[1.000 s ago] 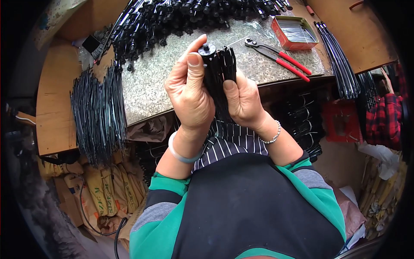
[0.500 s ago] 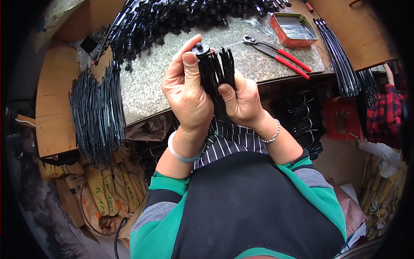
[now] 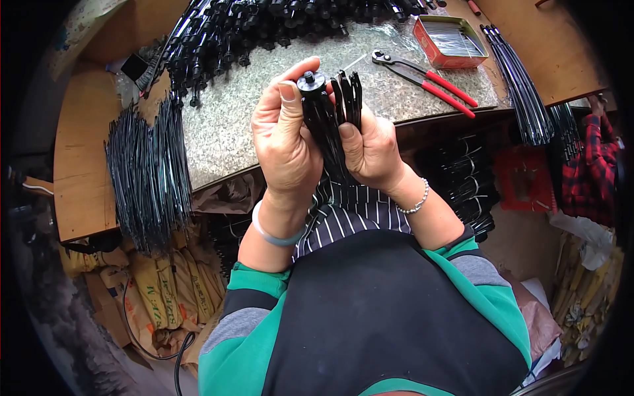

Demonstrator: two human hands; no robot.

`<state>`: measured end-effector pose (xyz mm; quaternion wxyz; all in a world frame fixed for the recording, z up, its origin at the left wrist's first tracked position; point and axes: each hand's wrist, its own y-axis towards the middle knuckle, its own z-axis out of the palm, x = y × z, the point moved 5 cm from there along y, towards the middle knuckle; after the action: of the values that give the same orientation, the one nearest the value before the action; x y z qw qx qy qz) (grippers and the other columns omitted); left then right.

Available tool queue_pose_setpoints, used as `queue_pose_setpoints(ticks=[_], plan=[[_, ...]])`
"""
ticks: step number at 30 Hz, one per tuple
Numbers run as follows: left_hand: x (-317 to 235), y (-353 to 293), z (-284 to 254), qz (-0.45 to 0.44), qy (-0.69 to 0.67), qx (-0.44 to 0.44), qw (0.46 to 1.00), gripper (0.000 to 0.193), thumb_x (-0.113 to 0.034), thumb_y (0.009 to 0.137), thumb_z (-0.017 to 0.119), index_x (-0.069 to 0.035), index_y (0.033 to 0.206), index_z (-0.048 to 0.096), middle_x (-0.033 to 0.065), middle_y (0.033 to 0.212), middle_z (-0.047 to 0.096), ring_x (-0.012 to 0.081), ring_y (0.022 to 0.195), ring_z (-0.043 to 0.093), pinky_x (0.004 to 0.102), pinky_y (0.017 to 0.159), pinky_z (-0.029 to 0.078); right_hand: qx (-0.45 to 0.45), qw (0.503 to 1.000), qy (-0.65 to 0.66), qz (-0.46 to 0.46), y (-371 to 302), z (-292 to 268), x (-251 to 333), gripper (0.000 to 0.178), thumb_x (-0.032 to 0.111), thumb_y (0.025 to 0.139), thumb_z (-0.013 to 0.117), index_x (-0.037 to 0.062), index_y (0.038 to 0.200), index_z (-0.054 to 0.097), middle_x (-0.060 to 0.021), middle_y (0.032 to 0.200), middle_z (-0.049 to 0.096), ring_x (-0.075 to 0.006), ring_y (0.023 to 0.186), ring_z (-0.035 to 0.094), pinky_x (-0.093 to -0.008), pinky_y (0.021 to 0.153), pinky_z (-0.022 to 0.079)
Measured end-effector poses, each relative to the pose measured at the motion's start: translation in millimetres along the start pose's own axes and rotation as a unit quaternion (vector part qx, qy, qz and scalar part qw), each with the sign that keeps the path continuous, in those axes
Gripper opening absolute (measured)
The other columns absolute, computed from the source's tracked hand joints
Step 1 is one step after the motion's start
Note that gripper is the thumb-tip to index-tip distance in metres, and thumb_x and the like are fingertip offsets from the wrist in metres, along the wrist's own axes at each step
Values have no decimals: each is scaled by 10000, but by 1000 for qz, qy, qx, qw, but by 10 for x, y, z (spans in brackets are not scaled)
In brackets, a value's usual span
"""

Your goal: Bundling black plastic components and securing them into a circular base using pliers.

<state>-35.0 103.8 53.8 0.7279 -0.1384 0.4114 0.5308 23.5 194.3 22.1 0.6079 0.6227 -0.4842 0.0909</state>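
grip check, both hands, above the near edge of the speckled slab [image 3: 231, 125]: left hand [image 3: 287, 142] clamped round a black capped piece [image 3: 311, 81], cap and stud uppermost; right hand [image 3: 373, 152] clamped on black strips [image 3: 347, 96], thumb across them, tips standing just beside the cap. whether any strip is fixed to the piece cannot be told.

principal hazard: loose strips. should the right thumb ease, strips may slide down and fall short of the slab, on the wearer's side. uneven tips suggest a likely misalignment if the bundle is pressed together unlevelled. a left hand pinched too near the stud could let the cap tilt.

containers: below and right of the slab, a red crate [image 3: 507, 165]; contents not discernible. on the slab's right part, red-handled pliers [image 3: 449, 99] lie, handles spread, just beside an uncovered red tin [image 3: 456, 63] at the slab's far right. tin holds thin pale sticks [image 3: 452, 38], loosely laid; a knock while reaching for the pliers could spill them. along the slab's far edge, heaped black rods [image 3: 284, 20], in no container seen.
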Motion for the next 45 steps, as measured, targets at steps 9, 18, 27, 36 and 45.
queue_pose_setpoints(ticks=[9,18,27,36,45], plan=[[-30,26,106,42,146,69,986,433,-356,910,498,17,1131,511,-1,875,553,31,794,488,168,690,399,-17,999,-6,45,-31,10,-15,311,258,935,446,-11,1058,539,-130,805,624,-260,658,635,-323,573,482],[-81,9,69,88,99,7,991,344,-267,914,513,-2,1133,505,-17,730,561,19,611,509,138,554,400,-115,993,17,-2,-8,-114,167,340,195,840,634,-46,1051,518,-102,819,629,-155,722,630,-244,671,507],[-43,-18,12,104,83,12,991,331,-220,899,546,14,1127,496,1,802,580,19,673,517,142,608,408,-96,994,-32,-33,66,-132,327,219,25,795,652,-74,986,614,-137,817,662,-164,692,645,-239,630,501],[-37,7,75,77,80,51,993,366,-275,905,530,33,1103,537,17,857,596,39,716,534,154,643,418,-87,996,-14,23,49,-179,268,220,27,833,608,-71,1030,609,-125,793,670,-132,667,634,-233,600,494],[34,-23,31,148,82,26,985,488,-320,899,509,37,1224,432,131,987,595,172,878,606,286,783,507,-99,995,4,-3,83,-205,306,256,19,801,645,-82,1032,602,-162,905,665,-155,775,644,-248,673,501]])
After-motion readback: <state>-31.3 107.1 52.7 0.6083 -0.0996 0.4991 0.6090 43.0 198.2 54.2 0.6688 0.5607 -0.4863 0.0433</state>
